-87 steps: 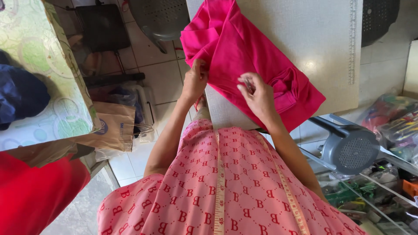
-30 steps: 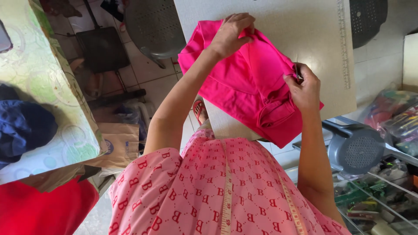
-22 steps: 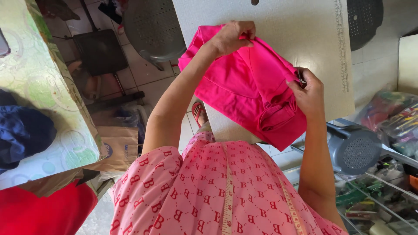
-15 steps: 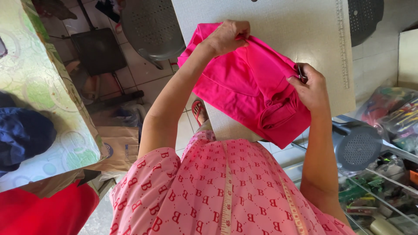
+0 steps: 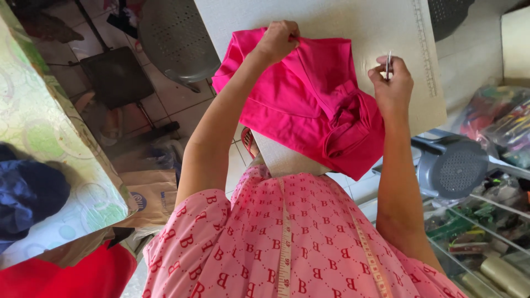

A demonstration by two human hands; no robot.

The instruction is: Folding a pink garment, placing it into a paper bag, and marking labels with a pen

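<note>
A: Now, head view, hands first?

B: Left hand (image 5: 280,40), upper centre of the frame, pinches a raised fold at the top edge of the pink fabric (image 5: 301,107). Right hand (image 5: 393,81), upper right, is closed on a thin metal tool (image 5: 388,64), seemingly small scissors or snips; blades too small to tell. It sits at the fabric's right edge, just off the cloth.

A: Where does the fabric lie?

B: Folded on the pale work table (image 5: 342,22), centre of frame, its lower corner hanging past the near table edge. A ruler strip (image 5: 424,49) runs along the table's right side.

A: Step in hand?

B: Judgement: trimming or picking at the edge while the left hand holds the cloth taut. A next move would need the tool tip brought back to the held fold, tension kept.

A: Containers?

B: Lower right, a clear bin (image 5: 486,243) with mixed sewing clutter; contents unclear. Grey perforated stool (image 5: 452,171) beside it. Brown bag (image 5: 146,193) lower left, contents hidden.
</note>
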